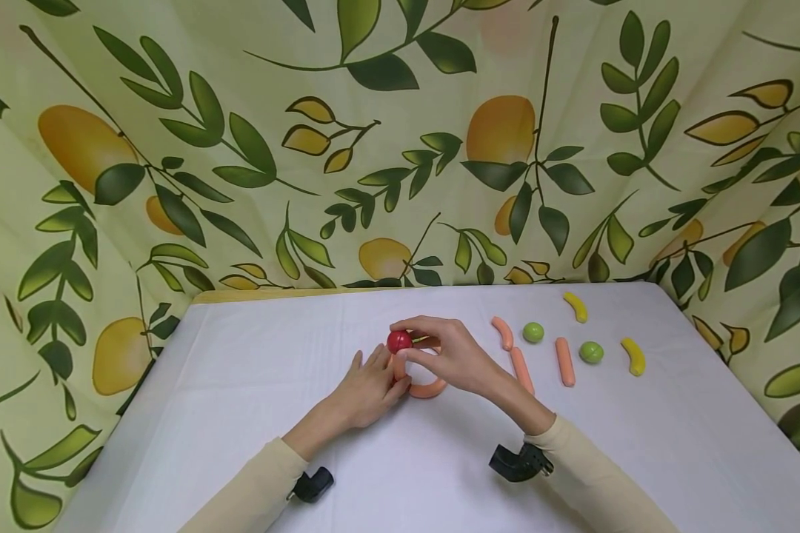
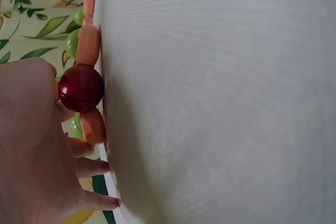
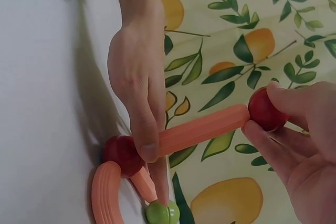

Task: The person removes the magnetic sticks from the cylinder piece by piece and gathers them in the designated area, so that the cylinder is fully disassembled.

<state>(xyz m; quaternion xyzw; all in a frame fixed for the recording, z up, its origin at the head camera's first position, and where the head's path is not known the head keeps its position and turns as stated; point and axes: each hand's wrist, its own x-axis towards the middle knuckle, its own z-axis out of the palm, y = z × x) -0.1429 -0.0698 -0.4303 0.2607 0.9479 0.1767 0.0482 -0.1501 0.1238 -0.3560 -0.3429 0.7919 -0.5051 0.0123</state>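
Observation:
On the white table [image 1: 240,385] lies a small frame of orange sticks and balls [image 1: 429,389]. My right hand [image 1: 407,342] pinches a red ball [image 1: 399,340] above it. In the right wrist view that red ball [image 3: 262,109] caps a straight orange stick [image 3: 202,128] that slopes down to a second red ball [image 3: 122,153] on the table. My left hand [image 1: 383,374] lies flat with straight fingers [image 3: 148,150] pressing on that lower joint. A curved orange stick [image 3: 107,195] and a green ball [image 3: 161,213] join there too. The left wrist view shows a red ball [image 2: 81,88] beside my left hand [image 2: 102,182].
To the right lie loose pieces: three orange sticks [image 1: 503,333] [image 1: 522,369] [image 1: 564,361], two green balls [image 1: 533,332] [image 1: 591,352] and two yellow curved pieces [image 1: 575,306] [image 1: 634,356]. A leaf-and-lemon cloth [image 1: 400,148] walls the back and sides.

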